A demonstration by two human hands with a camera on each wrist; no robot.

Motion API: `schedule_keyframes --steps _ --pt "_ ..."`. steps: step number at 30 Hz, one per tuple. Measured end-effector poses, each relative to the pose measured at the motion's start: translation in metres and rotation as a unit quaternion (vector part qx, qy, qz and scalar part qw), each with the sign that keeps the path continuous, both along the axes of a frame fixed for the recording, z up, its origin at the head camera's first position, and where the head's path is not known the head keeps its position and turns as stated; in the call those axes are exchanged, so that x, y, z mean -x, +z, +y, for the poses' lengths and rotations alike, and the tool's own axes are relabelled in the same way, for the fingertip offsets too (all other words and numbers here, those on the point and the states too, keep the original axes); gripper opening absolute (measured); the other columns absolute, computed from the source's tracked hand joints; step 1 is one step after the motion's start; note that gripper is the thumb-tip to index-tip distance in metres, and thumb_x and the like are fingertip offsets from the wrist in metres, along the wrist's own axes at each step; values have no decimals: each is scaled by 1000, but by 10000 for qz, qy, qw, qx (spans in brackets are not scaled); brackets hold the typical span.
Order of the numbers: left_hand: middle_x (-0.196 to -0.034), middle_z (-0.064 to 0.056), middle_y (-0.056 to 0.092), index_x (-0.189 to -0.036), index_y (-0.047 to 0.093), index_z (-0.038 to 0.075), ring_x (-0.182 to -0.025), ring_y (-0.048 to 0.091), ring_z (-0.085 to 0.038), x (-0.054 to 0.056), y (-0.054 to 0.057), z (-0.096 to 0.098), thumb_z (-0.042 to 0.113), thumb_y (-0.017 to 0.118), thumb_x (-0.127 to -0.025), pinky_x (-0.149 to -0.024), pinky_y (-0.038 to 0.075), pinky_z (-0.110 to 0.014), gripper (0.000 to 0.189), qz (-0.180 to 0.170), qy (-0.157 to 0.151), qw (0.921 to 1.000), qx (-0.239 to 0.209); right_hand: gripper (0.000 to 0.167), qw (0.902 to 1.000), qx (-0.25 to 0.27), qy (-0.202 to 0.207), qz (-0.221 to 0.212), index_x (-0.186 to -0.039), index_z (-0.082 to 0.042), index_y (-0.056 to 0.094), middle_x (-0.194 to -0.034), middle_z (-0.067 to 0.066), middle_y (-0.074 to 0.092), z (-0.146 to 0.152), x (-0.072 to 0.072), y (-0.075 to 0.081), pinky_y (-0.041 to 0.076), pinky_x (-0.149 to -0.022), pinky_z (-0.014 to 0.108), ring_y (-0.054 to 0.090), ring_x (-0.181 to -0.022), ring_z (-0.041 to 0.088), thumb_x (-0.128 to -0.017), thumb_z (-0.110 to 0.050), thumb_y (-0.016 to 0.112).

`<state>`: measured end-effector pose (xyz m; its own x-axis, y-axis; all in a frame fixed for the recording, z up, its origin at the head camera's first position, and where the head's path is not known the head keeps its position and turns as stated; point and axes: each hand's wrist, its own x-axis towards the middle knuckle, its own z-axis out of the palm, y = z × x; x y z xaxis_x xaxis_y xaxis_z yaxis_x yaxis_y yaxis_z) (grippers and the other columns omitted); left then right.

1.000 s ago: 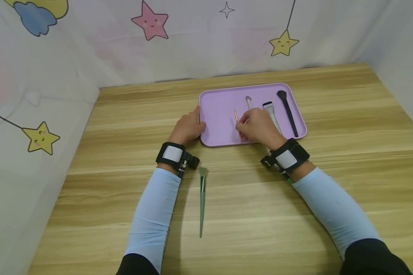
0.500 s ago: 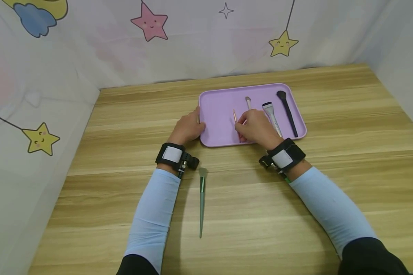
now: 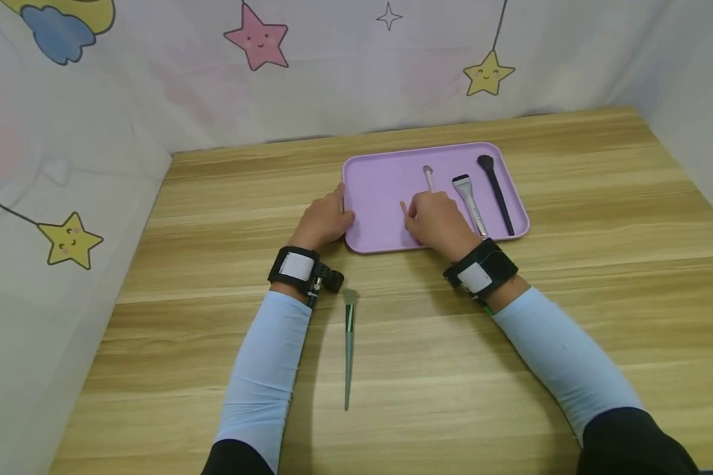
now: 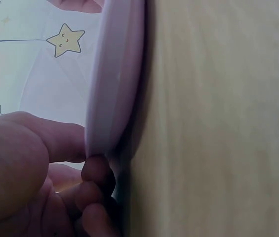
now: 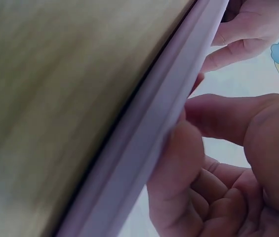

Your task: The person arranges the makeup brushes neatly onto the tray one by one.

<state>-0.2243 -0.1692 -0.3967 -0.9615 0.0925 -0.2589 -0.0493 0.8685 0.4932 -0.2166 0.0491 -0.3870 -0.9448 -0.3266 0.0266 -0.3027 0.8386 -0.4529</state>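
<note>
A purple tray point(image 3: 380, 181) lies toward the back of the table. My left hand point(image 3: 325, 219) holds its left edge, thumb over the rim and fingers at the outer side, as the left wrist view shows. Over the tray's front middle, my right hand point(image 3: 441, 221) pinches a thin rose-gold stick point(image 3: 403, 207), probably a slim makeup brush; most of it is hidden by the hand. In the right wrist view a short end of the stick point(image 5: 197, 84) shows beyond the thumb. Right of it in the tray lie a small pale makeup brush point(image 3: 428, 175), partly covered, and a flat grey brush point(image 3: 470, 204).
A black makeup brush point(image 3: 496, 195) lies at the tray's right end. On the table point(image 3: 214, 369) in front, between the forearms, lies a green makeup brush point(image 3: 348, 349), bristles toward the tray. A printed curtain point(image 3: 333, 92) hangs behind the table.
My right hand has shifted slightly left and turned, and less of the rose-gold stick shows above its fingers. More of the flat grey brush is uncovered. The left hand stays put.
</note>
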Motion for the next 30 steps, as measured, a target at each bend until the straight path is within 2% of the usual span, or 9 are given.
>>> schedule_keyframes --steps 3,5,9,12,18,25,30 --pt "-157 -12 30 -155 14 9 -116 47 -27 -1 -1 0 27 45 -95 -94 40 -38 70 -40 36 10000 -13 22 9998 16 13 -218 -89 -3 71 -85 16 68 1 0 0 47 -62 38 60 -73 28 -88 -22 61" --pt "-157 -12 30 -155 14 9 -115 48 -28 -1 -1 0 27 45 -95 -92 41 -38 70 -55 50 10000 -9 25 9994 1 1 -334 -86 -3 71 -81 13 67 3 0 2 45 -58 34 58 -69 25 -87 -26 62" --pt "-157 -12 30 -155 14 9 -115 48 -28 -1 -1 0 28 45 -95 -92 41 -38 70 -16 44 10000 39 28 9986 -206 55 -481 -60 -7 67 -56 0 52 9 -2 8 36 -48 28 47 -53 16 -79 -28 63" --pt "-157 -12 30 -155 15 9 -116 47 -28 0 -1 0 28 45 -95 -94 40 -38 70 22 42 10000 52 32 9970 -467 213 -586 -47 -12 56 -46 -6 39 11 -4 12 29 -44 26 39 -46 12 -75 -27 63" --pt "-157 -12 30 -155 14 9 -117 47 -27 1 0 0 28 45 -95 -99 39 -40 70 6 25 10000 44 30 9944 -738 353 -670 -49 -15 51 -48 -6 41 9 -8 13 29 -42 27 42 -48 13 -76 -23 62" --pt "-157 -12 29 -155 14 9 -120 46 -26 0 1 0 28 46 -95 -102 38 -40 71 12 16 10000 43 33 9947 -665 331 -706 -49 -17 45 -49 -6 37 5 -10 9 27 -41 27 39 -48 13 -77 -23 60" --pt "-157 -12 29 -155 14 8 -120 46 -27 0 1 1 28 45 -95 -103 38 -40 71 -2 -6 10000 70 30 9948 -646 306 -727 -52 -15 50 -51 -5 40 5 -10 9 28 -42 27 41 -49 14 -78 -24 62"
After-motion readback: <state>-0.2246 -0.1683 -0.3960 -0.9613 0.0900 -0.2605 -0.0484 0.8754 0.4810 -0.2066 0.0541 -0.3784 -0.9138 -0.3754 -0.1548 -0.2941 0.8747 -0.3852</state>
